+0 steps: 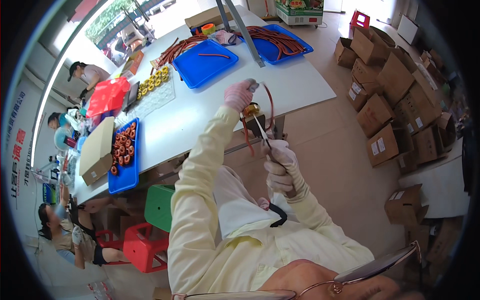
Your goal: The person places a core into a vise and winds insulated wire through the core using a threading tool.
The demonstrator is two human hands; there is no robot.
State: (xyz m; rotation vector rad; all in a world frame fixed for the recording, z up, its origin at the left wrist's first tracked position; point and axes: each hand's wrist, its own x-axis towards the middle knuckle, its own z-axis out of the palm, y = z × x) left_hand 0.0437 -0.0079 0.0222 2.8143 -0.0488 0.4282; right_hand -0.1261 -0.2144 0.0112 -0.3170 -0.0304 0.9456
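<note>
My left hand (241,94), in a pinkish-striped glove with grey fingertips, is closed at the near edge of the white table, its fingertips pinching a reddish-brown wire (271,102) that arcs down on the right. Just below it is a small yellow-copper ring (251,109), with another wire end (248,137) hanging beneath. Wrapped in a whitish glove, my right hand (281,170) grips a thin tool with a pale shaft (262,128). The shaft points up to the ring; whether its tip passes through cannot be made out.
On the white table (170,132) are a blue tray (205,67), another blue tray (304,49) of reddish-brown wires, yellow rings (152,82) and a tray of wound rings (123,145). Cardboard boxes (382,115) crowd the right. Stools (145,247) and several people are at left.
</note>
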